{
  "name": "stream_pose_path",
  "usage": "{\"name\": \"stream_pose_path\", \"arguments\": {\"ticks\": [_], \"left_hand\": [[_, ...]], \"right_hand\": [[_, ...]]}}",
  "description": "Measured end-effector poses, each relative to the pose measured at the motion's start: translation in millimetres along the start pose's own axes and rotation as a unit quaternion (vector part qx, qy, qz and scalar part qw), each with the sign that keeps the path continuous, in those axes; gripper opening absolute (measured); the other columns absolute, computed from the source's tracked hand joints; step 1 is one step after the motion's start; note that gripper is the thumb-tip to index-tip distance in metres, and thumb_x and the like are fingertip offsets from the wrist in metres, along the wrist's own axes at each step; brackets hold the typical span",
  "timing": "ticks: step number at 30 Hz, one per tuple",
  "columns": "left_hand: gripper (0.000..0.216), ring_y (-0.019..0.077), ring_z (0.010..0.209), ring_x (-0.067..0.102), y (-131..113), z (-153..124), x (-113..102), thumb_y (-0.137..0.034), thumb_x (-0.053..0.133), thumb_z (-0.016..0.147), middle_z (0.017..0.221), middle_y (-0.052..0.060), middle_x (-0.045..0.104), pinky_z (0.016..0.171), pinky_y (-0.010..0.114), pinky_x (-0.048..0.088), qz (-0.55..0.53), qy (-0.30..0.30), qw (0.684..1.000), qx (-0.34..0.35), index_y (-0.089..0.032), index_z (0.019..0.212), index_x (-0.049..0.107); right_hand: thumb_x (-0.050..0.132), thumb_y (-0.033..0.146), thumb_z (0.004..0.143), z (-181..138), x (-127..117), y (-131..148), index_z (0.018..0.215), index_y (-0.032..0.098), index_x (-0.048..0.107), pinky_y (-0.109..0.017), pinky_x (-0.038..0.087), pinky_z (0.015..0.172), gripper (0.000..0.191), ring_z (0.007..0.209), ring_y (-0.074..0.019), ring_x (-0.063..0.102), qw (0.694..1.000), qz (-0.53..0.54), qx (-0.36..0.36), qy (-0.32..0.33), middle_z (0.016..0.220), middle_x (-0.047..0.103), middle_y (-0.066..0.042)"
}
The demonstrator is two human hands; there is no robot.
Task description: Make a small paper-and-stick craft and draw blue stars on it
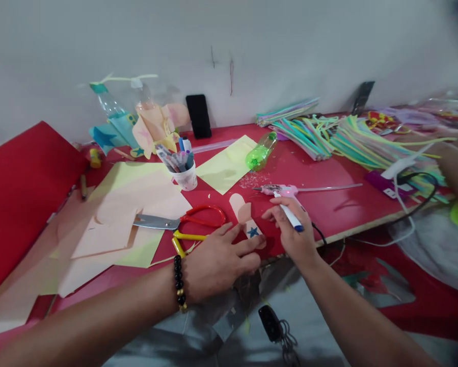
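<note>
My left hand [221, 257] lies flat with fingers stretched out, pressing a small peach paper cut-out [246, 214] against the red table [328, 204]. A blue star [252, 232] is drawn on that cut-out near my fingertips. My right hand [292, 232] is closed around a white marker with a blue cap [289, 214], its tip end near the star. A beaded bracelet [179, 283] sits on my left wrist.
Red-handled scissors [183, 220] and yellow-handled ones [185, 239] lie on peach and yellow sheets [129, 214]. A cup of markers [183, 171], a green bottle [260, 152], a pink glue gun [282, 190], a phone [198, 116], straws [347, 137] and paper-bottle crafts [137, 122] stand behind. Another person's arm [456, 171] reaches in at right.
</note>
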State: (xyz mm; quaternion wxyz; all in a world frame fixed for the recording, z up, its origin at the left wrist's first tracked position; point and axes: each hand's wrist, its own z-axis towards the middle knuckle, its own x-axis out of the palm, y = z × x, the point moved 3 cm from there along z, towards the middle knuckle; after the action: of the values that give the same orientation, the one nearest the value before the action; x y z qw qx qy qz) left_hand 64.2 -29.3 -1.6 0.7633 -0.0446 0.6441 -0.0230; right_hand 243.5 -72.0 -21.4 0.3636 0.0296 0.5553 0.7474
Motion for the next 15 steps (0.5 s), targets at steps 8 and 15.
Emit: {"name": "stream_pose_path", "arguments": {"ticks": [8, 15], "left_hand": [[0.018, 0.0171, 0.124, 0.048, -1.3, 8.8, -13.5, -0.023, 0.041, 0.094, 0.137, 0.005, 0.051, 0.113, 0.042, 0.030, -0.030, 0.002, 1.000, 0.000, -0.018, 0.090, 0.057], [0.018, 0.0147, 0.122, 0.050, 6.5, 5.6, -31.6, -0.021, 0.042, 0.094, 0.139, 0.005, 0.048, 0.098, 0.029, 0.045, -0.139, -0.010, 0.983, -0.121, -0.020, 0.098, 0.060]], "right_hand": [[0.047, 0.036, 0.092, -0.1, -0.7, 0.3, 0.104, 0.020, 0.055, -0.030, 0.047, 0.072, 0.021, 0.071, -0.0164, 0.062, 0.999, 0.047, -0.004, 0.009, 0.078, 0.066, -0.003], [0.044, 0.036, 0.093, -1.5, -2.9, 2.1, 0.109, 0.020, 0.055, -0.032, 0.049, 0.071, 0.025, 0.073, -0.0182, 0.063, 0.996, 0.086, -0.017, -0.002, 0.078, 0.066, -0.004]]}}
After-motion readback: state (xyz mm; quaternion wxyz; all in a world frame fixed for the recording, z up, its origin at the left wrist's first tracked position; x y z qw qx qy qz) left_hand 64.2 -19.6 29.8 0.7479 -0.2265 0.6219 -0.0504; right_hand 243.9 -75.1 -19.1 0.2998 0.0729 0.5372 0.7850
